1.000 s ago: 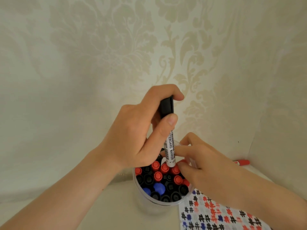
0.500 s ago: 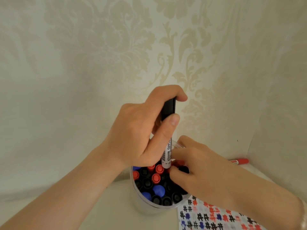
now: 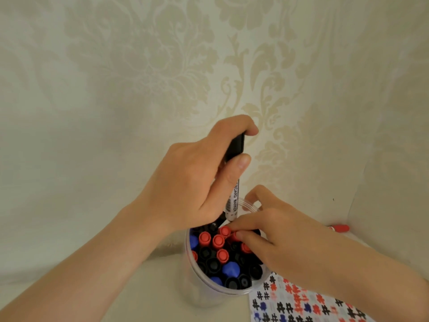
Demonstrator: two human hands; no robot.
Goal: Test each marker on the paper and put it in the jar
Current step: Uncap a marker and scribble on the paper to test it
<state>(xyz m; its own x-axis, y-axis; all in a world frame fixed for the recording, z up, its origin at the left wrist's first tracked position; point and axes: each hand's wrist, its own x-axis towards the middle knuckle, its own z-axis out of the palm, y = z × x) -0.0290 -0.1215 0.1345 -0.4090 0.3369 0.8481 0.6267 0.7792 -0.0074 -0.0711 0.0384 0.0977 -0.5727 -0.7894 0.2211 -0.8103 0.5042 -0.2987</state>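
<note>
The left hand point(image 3: 185, 182) still grips the black-capped marker point(image 3: 234, 182) upright and has sunk it deeper among the packed caps of the jar point(image 3: 192, 287); the right hand point(image 3: 274, 238), fingertips pressing caps aside, clears its slot; insertion looks nearly complete.

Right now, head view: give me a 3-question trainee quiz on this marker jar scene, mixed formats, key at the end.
1. True or false: the left hand holds the black-capped whiteboard marker upright over the clear jar.
2. Multiple choice: what are the right hand fingers doing? A) resting flat on the paper B) working among the marker caps at the jar's mouth C) lifting the jar
3. Fill in: the stray marker lying past the right hand has a ___ cap.

Key: 1 true. 2 B. 3 red. For reference, the test paper covered in hash marks lies beside the jar.
</note>
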